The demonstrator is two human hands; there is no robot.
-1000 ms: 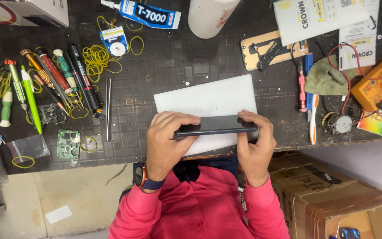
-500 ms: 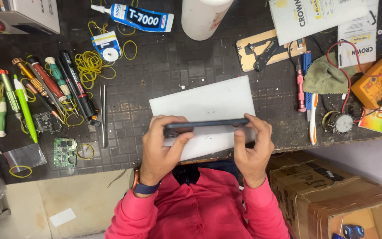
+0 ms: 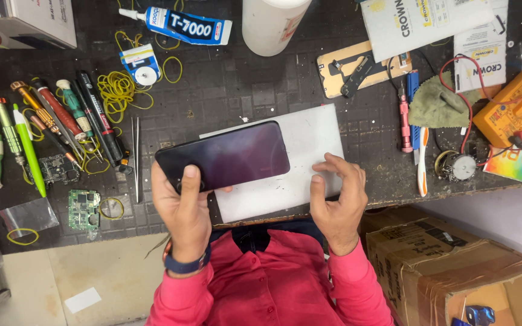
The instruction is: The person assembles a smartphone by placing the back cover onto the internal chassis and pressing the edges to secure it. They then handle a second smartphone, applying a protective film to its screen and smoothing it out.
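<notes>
- A dark phone (image 3: 225,156) sits at the centre of the frame, held above a white mat (image 3: 297,163) that lies on a black workbench (image 3: 231,84).
- The left hand (image 3: 182,208), at lower centre-left, grips the phone's left end: the thumb presses on the top face near the camera corner and the fingers wrap underneath.
- The phone's long axis runs left to right, tilted a little so its right end rises toward the upper right. That end juts free, away from the grip.
- The right hand (image 3: 336,202), at lower centre-right, holds nothing. Its fingers are spread and curled, with the tips hovering at or just above the mat's right part; whether they touch it I cannot tell.
- The free right end of the phone lies up and to the left of the right hand, near it but apart.
- At the left of the frame lies a row of screwdrivers (image 3: 61,124), with tweezers (image 3: 136,158) just left of the phone.
- At upper left is a glue tube (image 3: 179,25); at far right, an orange multimeter (image 3: 515,107).
</notes>
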